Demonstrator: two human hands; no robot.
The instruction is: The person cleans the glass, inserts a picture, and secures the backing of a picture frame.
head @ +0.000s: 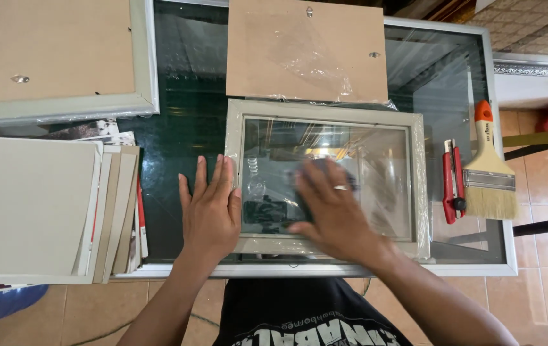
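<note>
left hand point(210, 208) flat, fingers spread open, pinning the frame point(325, 179) by its left rail | right hand point(328, 208) open on the glass pane point(376, 166), dark cloth point(325, 168) under the fingers, nothing gripped | frame sits on the desk point(184, 115) | we'd keep pressure light and strokes even, so the glass doesn't shift
</note>
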